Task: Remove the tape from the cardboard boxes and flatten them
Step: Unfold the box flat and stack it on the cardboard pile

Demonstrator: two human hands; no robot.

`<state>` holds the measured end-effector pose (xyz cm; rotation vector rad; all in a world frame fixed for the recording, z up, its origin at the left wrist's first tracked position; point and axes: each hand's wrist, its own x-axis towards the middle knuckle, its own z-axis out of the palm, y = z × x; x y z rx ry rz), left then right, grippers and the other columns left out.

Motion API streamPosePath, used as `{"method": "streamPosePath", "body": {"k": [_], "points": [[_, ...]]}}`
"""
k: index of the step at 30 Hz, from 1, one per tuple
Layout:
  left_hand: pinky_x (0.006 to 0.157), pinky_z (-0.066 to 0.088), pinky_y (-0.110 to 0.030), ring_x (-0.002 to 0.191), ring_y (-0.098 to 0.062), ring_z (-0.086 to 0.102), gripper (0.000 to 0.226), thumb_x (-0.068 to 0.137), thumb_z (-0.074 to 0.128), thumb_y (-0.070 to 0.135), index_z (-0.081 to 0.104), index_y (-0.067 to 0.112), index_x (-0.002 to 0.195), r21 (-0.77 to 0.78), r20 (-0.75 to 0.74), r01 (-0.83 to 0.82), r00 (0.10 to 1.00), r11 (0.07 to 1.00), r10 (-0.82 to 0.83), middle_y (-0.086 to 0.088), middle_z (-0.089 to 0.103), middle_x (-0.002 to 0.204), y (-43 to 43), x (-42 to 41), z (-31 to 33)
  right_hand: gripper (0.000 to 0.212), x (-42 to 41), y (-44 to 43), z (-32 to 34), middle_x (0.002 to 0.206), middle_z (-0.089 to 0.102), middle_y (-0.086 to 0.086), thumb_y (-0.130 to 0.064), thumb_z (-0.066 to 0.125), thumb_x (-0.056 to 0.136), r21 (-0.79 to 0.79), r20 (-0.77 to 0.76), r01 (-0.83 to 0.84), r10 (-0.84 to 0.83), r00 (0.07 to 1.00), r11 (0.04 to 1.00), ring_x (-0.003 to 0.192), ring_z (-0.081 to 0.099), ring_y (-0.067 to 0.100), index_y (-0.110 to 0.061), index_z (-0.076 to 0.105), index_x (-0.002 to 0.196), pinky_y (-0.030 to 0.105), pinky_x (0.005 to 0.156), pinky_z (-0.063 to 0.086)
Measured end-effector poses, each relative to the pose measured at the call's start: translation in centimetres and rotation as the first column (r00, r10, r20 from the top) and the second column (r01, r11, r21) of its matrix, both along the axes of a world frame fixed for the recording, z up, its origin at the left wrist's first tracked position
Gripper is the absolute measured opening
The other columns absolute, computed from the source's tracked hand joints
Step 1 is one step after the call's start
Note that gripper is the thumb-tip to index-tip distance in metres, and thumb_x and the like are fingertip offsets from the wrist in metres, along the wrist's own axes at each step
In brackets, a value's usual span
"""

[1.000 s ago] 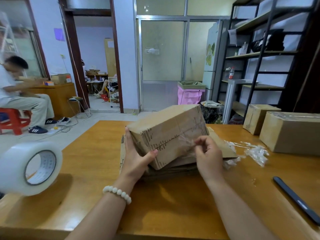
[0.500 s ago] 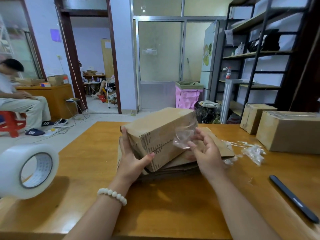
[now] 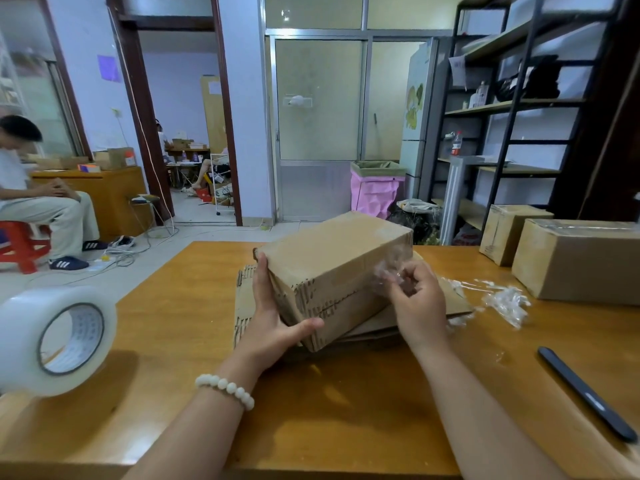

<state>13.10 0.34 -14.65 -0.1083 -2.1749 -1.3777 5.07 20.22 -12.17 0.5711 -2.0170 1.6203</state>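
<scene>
— How is the cardboard box (image 3: 332, 268) being held?
— It is being gripped at its near left end by the left hand (image 3: 273, 320). The thumb is being pressed flat against the near face and the other fingers are being wrapped round the far side. The box is being kept tilted on flattened cardboard (image 3: 244, 299) at the middle of the table (image 3: 346, 427).
— And the right hand (image 3: 415, 306)?
— Its fingers are being curled in, and a strip of clear tape (image 3: 389, 268) is being pinched at the fingertips, by the box's right end. Whether the strip is attached to the box cannot be told.
— What else is being shown?
— Crumpled tape (image 3: 505, 301) is lying just right of the cardboard, and a tape roll (image 3: 52, 341) is standing at the far left.
</scene>
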Motion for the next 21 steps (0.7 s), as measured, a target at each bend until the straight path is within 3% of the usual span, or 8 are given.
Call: {"method": "streamPosePath", "body": {"k": [2, 5, 8, 11, 13, 17, 19, 21], "points": [[0.112, 0.026, -0.029, 0.141, -0.004, 0.013, 0.138, 0.036, 0.073, 0.085, -0.017, 0.063, 0.138, 0.026, -0.016, -0.006, 1.0, 1.0, 0.006, 0.011, -0.006, 0.159, 0.1, -0.2, 0.0, 0.021, -0.3, 0.3, 0.0, 0.072, 0.046, 0.0, -0.013, 0.06, 0.091, -0.047, 0.03, -0.004, 0.005, 1.0, 0.999, 0.057, 0.042, 0.0, -0.018, 0.046, 0.077, 0.012, 0.054, 0.038], [0.108, 0.037, -0.058, 0.143, -0.025, 0.025, 0.125, 0.042, 0.08, 0.077, 0.002, 0.066, 0.139, 0.076, -0.075, -0.025, 0.997, 0.997, 0.031, -0.001, 0.013, 0.157, -0.5, -0.5, -0.2, 0.02, -0.7, 0.7, -0.2, 0.073, 0.041, 0.002, -0.01, 0.056, 0.092, -0.137, 0.079, -0.014, 0.025, 0.997, 0.99, 0.058, 0.037, 0.009, -0.018, 0.042, 0.08, 0.012, 0.048, 0.034], [0.105, 0.038, -0.063, 0.144, -0.03, 0.025, 0.119, 0.042, 0.082, 0.075, 0.01, 0.07, 0.136, 0.099, -0.082, -0.032, 0.996, 0.995, 0.04, 0.0, 0.015, 0.159, -1.0, -0.4, 0.0, 0.02, -0.8, 1.1, 0.1, 0.073, 0.041, 0.0, -0.011, 0.055, 0.093, -0.22, 0.098, -0.052, 0.075, 0.992, 0.974, 0.056, 0.036, 0.009, -0.022, 0.041, 0.084, 0.01, 0.044, 0.032], [0.105, 0.039, -0.063, 0.143, -0.033, 0.027, 0.117, 0.042, 0.081, 0.076, 0.011, 0.07, 0.136, 0.106, -0.072, -0.035, 0.996, 0.994, 0.043, 0.0, 0.015, 0.159, -1.1, -0.4, 0.0, 0.019, -0.3, 1.2, 0.3, 0.084, 0.048, -0.006, -0.008, 0.056, 0.093, -0.241, 0.043, -0.049, 0.061, 0.997, 0.969, 0.063, 0.054, -0.001, -0.018, 0.041, 0.099, 0.009, 0.052, 0.042], [0.104, 0.039, -0.063, 0.142, -0.032, 0.028, 0.117, 0.044, 0.081, 0.076, 0.011, 0.069, 0.136, 0.092, -0.08, -0.031, 0.996, 0.995, 0.039, 0.0, 0.017, 0.158, -1.1, -0.4, -0.2, 0.031, 0.0, 1.1, 0.2, 0.096, 0.051, -0.009, -0.001, 0.056, 0.091, -0.161, -0.11, -0.041, 0.023, 0.994, 0.986, 0.079, 0.061, -0.003, -0.022, 0.039, 0.106, 0.014, 0.064, 0.051], [0.107, 0.035, -0.064, 0.145, -0.03, 0.021, 0.112, 0.052, 0.081, 0.065, 0.008, 0.069, 0.137, 0.017, -0.141, -0.095, 0.985, 0.995, 0.097, 0.009, 0.011, 0.158, -1.1, -0.4, -0.6, 0.046, -1.5, 1.0, -1.1, 0.111, 0.047, 0.011, 0.005, 0.07, 0.077, 0.21, -0.531, 0.283, -0.134, 0.837, 0.936, 0.1, 0.053, 0.025, -0.019, 0.044, 0.107, 0.019, 0.083, 0.044], [0.109, 0.033, -0.063, 0.146, -0.031, 0.018, 0.109, 0.054, 0.077, 0.058, 0.007, 0.07, 0.136, -0.029, -0.176, -0.148, 0.974, 0.989, 0.141, 0.013, 0.011, 0.155, -1.0, -0.4, -0.6, 0.042, -1.4, 0.9, -1.4, 0.121, 0.039, 0.008, 0.002, 0.069, 0.078, 0.316, -0.571, 0.298, -0.07, 0.818, 0.901, 0.108, 0.048, 0.03, -0.017, 0.046, 0.109, 0.028, 0.088, 0.045], [0.111, 0.032, -0.061, 0.146, -0.031, 0.019, 0.107, 0.055, 0.075, 0.056, 0.007, 0.069, 0.137, -0.057, -0.214, -0.181, 0.963, 0.982, 0.165, 0.003, 0.013, 0.155, -0.9, -0.2, -0.5, 0.043, -1.3, 1.0, -1.6, 0.127, 0.034, 0.005, 0.0, 0.069, 0.079, 0.381, -0.567, 0.249, 0.012, 0.824, 0.89, 0.117, 0.04, 0.024, -0.014, 0.047, 0.114, 0.033, 0.095, 0.043]]}}
